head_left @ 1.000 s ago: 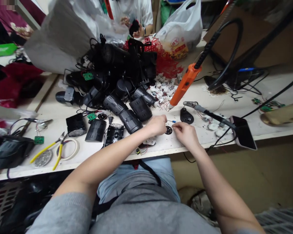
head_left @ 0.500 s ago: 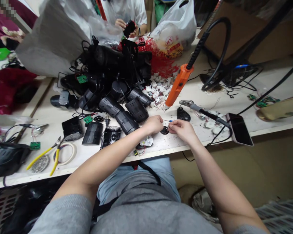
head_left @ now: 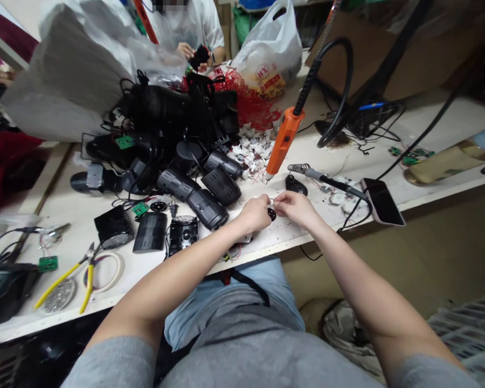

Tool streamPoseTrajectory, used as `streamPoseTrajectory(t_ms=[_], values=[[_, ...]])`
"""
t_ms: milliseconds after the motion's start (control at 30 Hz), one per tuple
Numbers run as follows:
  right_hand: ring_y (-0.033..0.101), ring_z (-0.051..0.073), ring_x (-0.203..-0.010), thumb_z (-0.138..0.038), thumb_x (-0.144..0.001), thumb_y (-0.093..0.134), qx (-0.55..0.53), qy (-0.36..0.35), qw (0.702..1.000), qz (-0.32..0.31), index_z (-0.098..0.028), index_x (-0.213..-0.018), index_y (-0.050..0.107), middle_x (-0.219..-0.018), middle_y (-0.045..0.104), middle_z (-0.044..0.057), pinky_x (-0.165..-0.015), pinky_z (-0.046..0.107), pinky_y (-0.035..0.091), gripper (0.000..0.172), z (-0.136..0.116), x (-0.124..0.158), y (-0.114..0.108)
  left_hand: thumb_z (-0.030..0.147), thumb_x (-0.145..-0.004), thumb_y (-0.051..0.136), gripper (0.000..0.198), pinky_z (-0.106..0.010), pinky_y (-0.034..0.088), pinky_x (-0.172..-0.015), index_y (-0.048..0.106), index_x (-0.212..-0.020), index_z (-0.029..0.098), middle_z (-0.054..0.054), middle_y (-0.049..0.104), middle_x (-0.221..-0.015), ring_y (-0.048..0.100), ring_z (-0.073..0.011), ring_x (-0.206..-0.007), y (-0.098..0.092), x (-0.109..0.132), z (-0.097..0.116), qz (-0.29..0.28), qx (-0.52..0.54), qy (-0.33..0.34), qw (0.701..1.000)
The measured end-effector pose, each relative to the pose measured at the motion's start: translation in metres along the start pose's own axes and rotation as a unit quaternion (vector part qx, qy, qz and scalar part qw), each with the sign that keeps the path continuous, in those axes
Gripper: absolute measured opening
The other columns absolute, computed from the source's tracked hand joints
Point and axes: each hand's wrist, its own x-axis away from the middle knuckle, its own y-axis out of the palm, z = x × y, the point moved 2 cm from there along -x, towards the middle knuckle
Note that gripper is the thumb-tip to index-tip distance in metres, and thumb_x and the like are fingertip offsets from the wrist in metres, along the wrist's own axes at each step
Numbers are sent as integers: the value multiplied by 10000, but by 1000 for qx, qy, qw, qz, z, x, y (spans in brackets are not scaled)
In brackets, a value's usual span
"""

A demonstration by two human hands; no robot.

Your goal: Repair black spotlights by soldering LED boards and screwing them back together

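Observation:
My left hand point(head_left: 255, 213) is closed, its fingertips pinched together just above the bench. Opposite it, my right hand point(head_left: 294, 208) is closed in a pinch too, the two sets of fingertips almost meeting. A thin wire point(head_left: 271, 200) spans the small gap between them; its ends are hidden in my fingers. Below the fingertips lies a black perforated disc point(head_left: 271, 214), partly covered by my left hand. A white round part with thin red wires point(head_left: 236, 249) is mostly hidden under my left forearm. A small black housing point(head_left: 296, 185) lies just beyond my right hand.
An orange electric screwdriver point(head_left: 285, 137) hangs over the bench. A soldering iron point(head_left: 327, 180) and phone point(head_left: 383, 202) lie right. Black housings point(head_left: 178, 180) are heaped left, with white parts point(head_left: 254, 148) beside them. Yellow-handled pliers point(head_left: 89, 277) lie front left. A co-worker's hands point(head_left: 194, 56) hold a black part opposite.
My hands have drawn closer together, and the blue end seen by my right fingers is hidden now. The view has shifted slightly to the right.

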Motion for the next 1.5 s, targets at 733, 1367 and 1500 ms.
streamPoseTrajectory(t_ms=[733,1367,1500], values=[[529,93,-504,-90,-581,694,-29,47,998,-20,-173,-745,641,-559,594,-57,-472,187,381,191,0,-4,6,48,-780,656,492,-282,541,-873,579,-1253,154,-91,761,-1034,717,-218,-1011,2,-4,-17,7,37,45,998],[510,94,-501,-181,-596,753,-151,19,988,-19,-187,-797,594,-583,615,-31,-485,209,397,256,-29,22,6,171,-830,715,464,-349,535,-883,593,-1276,151,-96,669,-1120,670,-261,-1032,-27,29,-8,83,-136,212,964],[518,92,-520,-224,-583,789,-172,-1,985,-35,-184,-813,607,-605,624,-28,-504,216,415,295,-35,30,11,207,-827,750,459,-362,537,-903,587,-1255,173,-82,654,-1126,661,-253,-1044,-28,45,-19,98,-109,246,958]])
